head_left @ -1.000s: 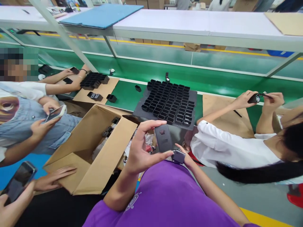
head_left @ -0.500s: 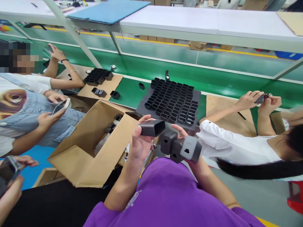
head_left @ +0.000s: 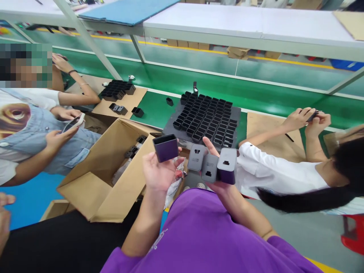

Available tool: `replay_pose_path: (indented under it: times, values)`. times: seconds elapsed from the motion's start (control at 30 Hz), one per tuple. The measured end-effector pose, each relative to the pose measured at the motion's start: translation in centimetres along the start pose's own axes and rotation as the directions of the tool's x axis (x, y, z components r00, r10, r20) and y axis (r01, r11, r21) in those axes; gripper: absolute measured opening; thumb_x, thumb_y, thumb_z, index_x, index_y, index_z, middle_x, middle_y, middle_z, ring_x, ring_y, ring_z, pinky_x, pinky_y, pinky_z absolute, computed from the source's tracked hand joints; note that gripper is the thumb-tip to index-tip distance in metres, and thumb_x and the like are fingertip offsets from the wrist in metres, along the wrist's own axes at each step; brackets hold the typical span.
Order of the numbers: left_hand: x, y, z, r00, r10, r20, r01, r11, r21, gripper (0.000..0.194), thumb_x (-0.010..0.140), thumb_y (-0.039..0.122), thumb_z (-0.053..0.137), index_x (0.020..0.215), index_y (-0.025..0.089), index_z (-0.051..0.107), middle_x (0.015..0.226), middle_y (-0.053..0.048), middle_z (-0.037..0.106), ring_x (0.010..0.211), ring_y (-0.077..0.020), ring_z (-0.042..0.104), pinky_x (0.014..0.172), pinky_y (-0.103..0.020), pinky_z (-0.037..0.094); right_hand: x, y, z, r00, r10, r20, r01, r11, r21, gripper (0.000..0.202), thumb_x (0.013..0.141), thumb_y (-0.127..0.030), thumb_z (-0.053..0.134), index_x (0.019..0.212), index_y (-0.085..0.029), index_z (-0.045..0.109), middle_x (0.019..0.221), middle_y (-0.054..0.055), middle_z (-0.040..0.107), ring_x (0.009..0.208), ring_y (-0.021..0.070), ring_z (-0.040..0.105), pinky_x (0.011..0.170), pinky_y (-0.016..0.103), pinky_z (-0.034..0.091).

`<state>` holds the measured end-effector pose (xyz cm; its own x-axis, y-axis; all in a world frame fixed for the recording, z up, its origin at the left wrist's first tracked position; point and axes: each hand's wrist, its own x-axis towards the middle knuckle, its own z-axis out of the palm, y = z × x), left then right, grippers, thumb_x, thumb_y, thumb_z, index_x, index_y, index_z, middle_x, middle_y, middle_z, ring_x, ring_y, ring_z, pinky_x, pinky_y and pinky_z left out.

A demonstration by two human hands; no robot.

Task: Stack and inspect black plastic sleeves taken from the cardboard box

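In my left hand point(head_left: 159, 174) is a black rectangular plastic case point(head_left: 166, 149), its hollow end turned up; the palm faces upward and the fingers support the case from behind. My right hand point(head_left: 224, 188) grips three similar cases side by side: a left one point(head_left: 195, 158), a middle one point(head_left: 209, 168) and a right one point(head_left: 227, 161). Their closed ends, each with a small port-shaped cutout, face me. Most of the right fingers are hidden behind them. Beyond both hands, many such cases stand in rows on a dark grey board point(head_left: 173, 127).
An open cardboard box point(head_left: 125, 189) with several black cases inside stands at my left. The green bench point(head_left: 153, 110) carries a few loose cases. One co-worker's hands point(head_left: 309, 117) work at the right; another person point(head_left: 68, 129) holds a phone at the left. A shelf point(head_left: 204, 24) spans above.
My left hand has tipped its case so the hollow end points up, moving slightly left. My right hand has rotated its three cases, bringing their closed ends toward me.
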<state>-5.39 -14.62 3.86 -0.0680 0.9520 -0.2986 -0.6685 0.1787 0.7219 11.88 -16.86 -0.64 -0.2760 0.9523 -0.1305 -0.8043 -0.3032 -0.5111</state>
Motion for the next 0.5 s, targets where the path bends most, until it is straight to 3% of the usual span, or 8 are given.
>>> replay_pose_path:
  times: [0.07, 0.13, 0.23, 0.27, 0.33, 0.4, 0.5]
  values:
    - [0.1, 0.6, -0.7, 1.0, -0.016, -0.024, 0.016, 1.0, 0.016, 0.036, 0.078, 0.048, 0.063, 0.09, 0.017, 0.075, 0.1, -0.01, 0.08, 0.081, -0.0235, 0.074, 0.059, -0.031, 0.061, 0.0, 0.0, -0.2, 1.0, -0.014, -0.018, 0.014, 1.0, 0.016, 0.059, 0.087, -0.056, 0.07, 0.14, -0.035, 0.06, 0.084, -0.003, 0.069, 0.071, 0.0149, 0.063, 0.071, 0.028, 0.058]
    - [0.1, 0.7, -1.5, 0.999, 0.005, -0.047, -0.002, 0.998, 0.066, 0.036, 0.078, 0.055, 0.069, 0.073, 0.019, 0.07, 0.085, -0.007, 0.076, 0.076, -0.0218, 0.072, 0.058, -0.029, 0.059, 0.1, -0.1, -0.2, 0.999, -0.024, -0.032, 0.025, 0.999, 0.027, 0.059, 0.087, -0.056, 0.069, 0.141, -0.036, 0.059, 0.078, -0.004, 0.065, 0.071, 0.0151, 0.062, 0.071, 0.027, 0.057]
    - [-0.4, 0.3, -2.4, 0.981, 0.189, 0.046, -0.194, 0.935, 0.297, 0.05, 0.076, 0.06, 0.077, 0.056, 0.019, 0.058, 0.071, -0.003, 0.067, 0.072, -0.0179, 0.068, 0.065, -0.028, 0.058, 0.2, -0.2, 0.0, 1.0, 0.001, -0.019, -0.001, 0.999, 0.04, 0.06, 0.084, -0.053, 0.072, 0.14, -0.037, 0.06, 0.073, -0.005, 0.06, 0.067, 0.0144, 0.058, 0.07, 0.026, 0.057]
    - [-0.7, 0.3, -2.7, 0.953, 0.276, 0.126, -0.304, 0.855, 0.42, 0.049, 0.076, 0.06, 0.079, 0.057, 0.019, 0.059, 0.072, -0.003, 0.068, 0.074, -0.0182, 0.068, 0.07, -0.029, 0.058, 0.2, -0.3, 0.1, 1.0, 0.013, -0.014, -0.012, 0.999, 0.034, 0.06, 0.084, -0.052, 0.073, 0.14, -0.037, 0.06, 0.072, -0.005, 0.06, 0.067, 0.0144, 0.058, 0.069, 0.026, 0.057]
    - [-1.3, 0.6, -3.0, 0.867, 0.382, 0.319, -0.494, 0.579, 0.649, 0.043, 0.071, 0.06, 0.086, 0.074, 0.02, 0.072, 0.085, -0.006, 0.074, 0.083, -0.0215, 0.071, 0.081, -0.033, 0.059, 0.3, -0.2, 0.2, 1.0, 0.022, -0.007, -0.022, 1.0, 0.008, 0.06, 0.084, -0.054, 0.072, 0.14, -0.036, 0.06, 0.073, -0.005, 0.06, 0.068, 0.0152, 0.059, 0.069, 0.027, 0.058]
    - [-1.9, 1.1, -3.0, 0.799, 0.345, 0.492, -0.589, 0.289, 0.755, 0.066, 0.064, 0.062, 0.092, 0.112, 0.021, 0.074, 0.109, -0.009, 0.078, 0.097, -0.0258, 0.073, 0.093, -0.038, 0.058, 0.3, -0.1, 0.3, 1.0, 0.015, -0.004, -0.015, 1.0, -0.019, 0.058, 0.087, -0.057, 0.069, 0.14, -0.036, 0.059, 0.077, -0.004, 0.064, 0.072, 0.0161, 0.062, 0.072, 0.029, 0.059]
    - [-2.5, 1.5, -2.3, 0.76, 0.19, 0.622, -0.641, 0.063, 0.765, 0.107, 0.062, 0.07, 0.089, 0.152, 0.026, 0.049, 0.14, -0.014, 0.068, 0.116, -0.0308, 0.071, 0.103, -0.044, 0.056, 0.5, 0.5, 0.6, 0.999, 0.021, 0.028, -0.02, 0.999, -0.029, 0.054, 0.088, -0.058, 0.067, 0.138, -0.038, 0.06, 0.096, -0.001, 0.073, 0.084, 0.0177, 0.069, 0.084, 0.035, 0.062]
